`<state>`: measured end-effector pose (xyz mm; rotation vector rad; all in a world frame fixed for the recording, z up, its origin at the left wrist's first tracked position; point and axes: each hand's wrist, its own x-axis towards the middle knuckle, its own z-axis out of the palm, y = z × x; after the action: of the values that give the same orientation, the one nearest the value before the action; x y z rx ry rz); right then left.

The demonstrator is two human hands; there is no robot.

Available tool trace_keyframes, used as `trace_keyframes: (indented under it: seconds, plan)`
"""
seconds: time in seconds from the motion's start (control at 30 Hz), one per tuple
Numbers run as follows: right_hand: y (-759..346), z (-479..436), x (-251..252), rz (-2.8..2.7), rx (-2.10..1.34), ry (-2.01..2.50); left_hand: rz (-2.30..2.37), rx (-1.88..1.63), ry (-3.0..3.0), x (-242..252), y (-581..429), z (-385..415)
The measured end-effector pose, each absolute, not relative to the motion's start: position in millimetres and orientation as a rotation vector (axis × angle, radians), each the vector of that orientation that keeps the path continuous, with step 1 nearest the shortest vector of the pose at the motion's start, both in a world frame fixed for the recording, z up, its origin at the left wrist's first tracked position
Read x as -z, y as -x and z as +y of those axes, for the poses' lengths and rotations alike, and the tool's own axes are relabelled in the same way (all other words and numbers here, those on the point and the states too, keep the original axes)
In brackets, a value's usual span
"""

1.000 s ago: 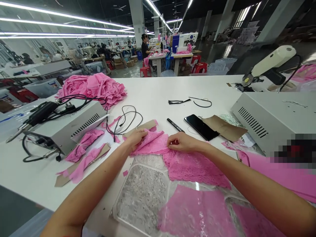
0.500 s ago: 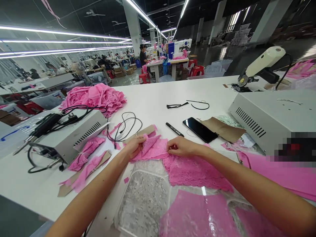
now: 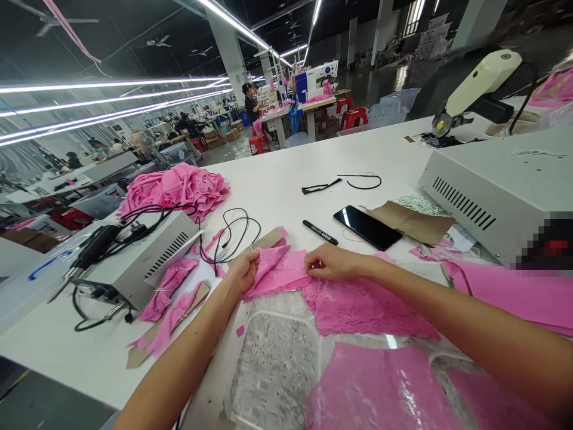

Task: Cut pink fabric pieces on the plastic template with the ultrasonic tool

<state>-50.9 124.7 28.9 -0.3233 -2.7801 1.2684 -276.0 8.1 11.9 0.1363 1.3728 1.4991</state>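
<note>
My left hand (image 3: 244, 269) is closed on the left end of a pink lace fabric piece (image 3: 286, 272), whose corner is folded over. A brown card strip (image 3: 271, 239) lies just behind that end. Over the right part of the same fabric, my right hand (image 3: 333, 261) is closed in a pinch at its edge. A stack of pink lace pieces (image 3: 358, 307) spreads beneath my right wrist and forearm. Nearer to me lies pink fabric under clear plastic (image 3: 371, 382), beside a grey speckled panel (image 3: 275, 364).
A black marker (image 3: 320, 232) and a phone (image 3: 367, 227) lie behind my right hand. Grey boxes stand left (image 3: 147, 251) and right (image 3: 496, 191). A pink fabric heap (image 3: 176, 188), a cable loop (image 3: 237, 233) and a cream cutting tool (image 3: 481, 86) are farther back. A person (image 3: 250, 104) works in the distance.
The view has tilted and shifted slightly. My left hand has drawn the folded lace a little left and toward me, and the fabric between my hands looks flatter. My right hand keeps its pinch.
</note>
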Motion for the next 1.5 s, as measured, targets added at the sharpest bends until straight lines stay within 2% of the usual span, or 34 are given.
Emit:
trace_keyframes:
  seconds: [0.37, 0.57, 0.87, 1.27, 1.5]
  plan:
    - [49.9, 122.8, -30.4, -2.740, -1.285, 0.310, 1.475, -1.395, -0.253, -5.3, 280.6, 10.9]
    - [49.1, 123.6, -27.4, -2.732, -1.281, 0.303, 1.528, -1.360, -0.621, -4.4, 272.6, 2.3]
    - [48.0, 123.0, -24.7, -2.777, -1.245, 0.270, 1.597, -1.035, -1.277, -17.4, 242.2, -11.4]
    - [49.3, 121.9, -25.8, -2.768, -1.203, 0.398, 1.715, -0.843, -1.664, -18.7, 234.5, -15.8]
    - [51.4, 122.9, -24.2, -2.777, -1.233, 0.392, 1.820, -0.855, -1.742, -9.5, 224.8, -10.8]
